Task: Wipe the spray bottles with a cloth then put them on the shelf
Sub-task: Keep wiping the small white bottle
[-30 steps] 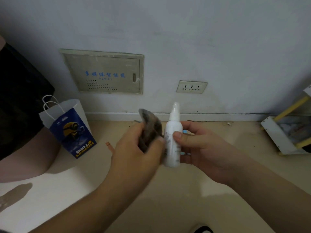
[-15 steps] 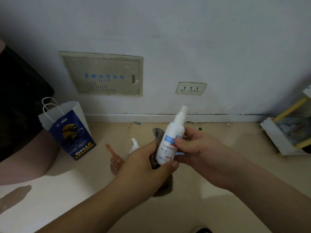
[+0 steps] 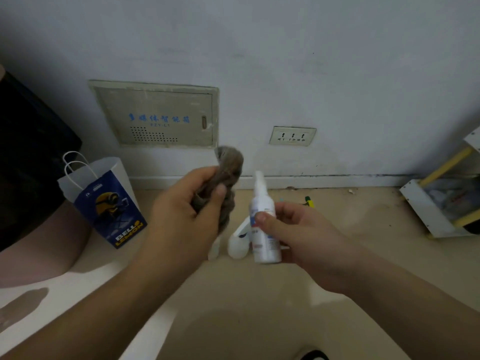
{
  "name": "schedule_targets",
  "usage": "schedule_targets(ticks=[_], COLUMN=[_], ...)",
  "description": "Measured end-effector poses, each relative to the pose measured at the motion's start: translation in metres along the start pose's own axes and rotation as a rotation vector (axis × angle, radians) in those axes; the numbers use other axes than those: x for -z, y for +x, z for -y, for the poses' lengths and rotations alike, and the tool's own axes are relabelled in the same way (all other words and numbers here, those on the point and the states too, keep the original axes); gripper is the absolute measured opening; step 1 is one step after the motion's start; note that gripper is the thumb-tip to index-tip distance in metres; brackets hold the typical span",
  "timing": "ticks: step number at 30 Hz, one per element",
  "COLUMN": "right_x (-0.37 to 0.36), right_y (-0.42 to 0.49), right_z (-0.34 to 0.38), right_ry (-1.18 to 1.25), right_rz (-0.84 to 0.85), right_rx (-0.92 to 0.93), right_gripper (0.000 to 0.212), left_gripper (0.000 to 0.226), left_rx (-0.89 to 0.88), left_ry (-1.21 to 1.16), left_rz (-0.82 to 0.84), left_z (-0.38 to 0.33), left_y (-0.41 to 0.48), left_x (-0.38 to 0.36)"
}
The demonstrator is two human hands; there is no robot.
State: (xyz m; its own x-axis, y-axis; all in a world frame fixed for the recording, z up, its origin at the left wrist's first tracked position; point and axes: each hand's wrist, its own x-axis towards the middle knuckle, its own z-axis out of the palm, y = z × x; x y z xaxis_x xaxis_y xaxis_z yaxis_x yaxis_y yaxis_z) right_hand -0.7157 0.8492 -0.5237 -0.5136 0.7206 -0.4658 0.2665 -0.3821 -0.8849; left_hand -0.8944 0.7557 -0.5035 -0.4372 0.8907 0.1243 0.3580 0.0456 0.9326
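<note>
My right hand (image 3: 298, 237) grips a small white spray bottle (image 3: 263, 219) upright in front of me, thumb across its blue and red label. My left hand (image 3: 187, 211) holds a bunched grey-brown cloth (image 3: 228, 175) just left of the bottle, not touching it. On the floor behind the two hands lies another white spray bottle (image 3: 239, 242), partly hidden. A white shelf unit with yellow posts (image 3: 426, 209) stands on the floor at the far right.
A white and blue paper bag (image 3: 104, 201) stands on the floor at the left. Beside it a person's leg (image 3: 39, 242) and a dark mass fill the left edge. The wall carries a panel box (image 3: 158, 118) and a socket (image 3: 292, 136).
My left hand has lifted the cloth up and away from the bottle. The bottle has swung from a tilt to upright, and a second bottle on the floor shows between my hands.
</note>
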Motion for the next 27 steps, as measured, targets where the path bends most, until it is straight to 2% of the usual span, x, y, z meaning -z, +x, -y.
schedule_targets(ticks=[4, 6, 8, 11, 14, 19, 23, 25, 27], right_x=[-0.016, -0.015, -0.008, -0.002, -0.016, -0.021, -0.011, -0.004, 0.004], right_y=[-0.005, -0.005, -0.003, -0.005, -0.012, -0.009, -0.01, -0.007, -0.003], right_z=[-0.006, -0.008, -0.008, -0.01, -0.01, -0.006, -0.01, -0.009, -0.005], right_ry=[-0.021, -0.075, -0.129, -0.184, -0.173, -0.151, -0.09, 0.003, 0.026], right_rz=[0.107, 0.079, 0.007, -0.024, 0.049, 0.024, 0.042, 0.0, -0.063], right_rx=[0.038, 0.075, 0.079, 0.097, 0.062, 0.057, -0.071, -0.107, -0.092], right_gripper=[0.025, 0.032, 0.041, 0.035, 0.019, 0.018, 0.026, 0.021, 0.019], left_gripper=[0.052, 0.054, 0.056, 0.057, 0.053, 0.051, 0.037, 0.031, 0.025], left_rx=[-0.09, -0.032, -0.017, 0.021, 0.103, 0.163, 0.208, 0.28, 0.318], left_ry=[0.056, -0.009, 0.031, 0.098, -0.032, -0.142, -0.222, -0.255, -0.184], left_rz=[0.209, 0.191, 0.185, 0.192, 0.067, 0.007, 0.106, 0.197, 0.325], left_z=[0.006, 0.008, 0.005, 0.009, 0.018, 0.005, 0.017, 0.022, 0.03], left_y=[-0.017, -0.029, -0.046, -0.052, -0.029, -0.048, -0.058, -0.061, -0.069], left_x=[-0.031, -0.043, -0.049, -0.05, -0.041, -0.049, -0.049, -0.048, -0.053])
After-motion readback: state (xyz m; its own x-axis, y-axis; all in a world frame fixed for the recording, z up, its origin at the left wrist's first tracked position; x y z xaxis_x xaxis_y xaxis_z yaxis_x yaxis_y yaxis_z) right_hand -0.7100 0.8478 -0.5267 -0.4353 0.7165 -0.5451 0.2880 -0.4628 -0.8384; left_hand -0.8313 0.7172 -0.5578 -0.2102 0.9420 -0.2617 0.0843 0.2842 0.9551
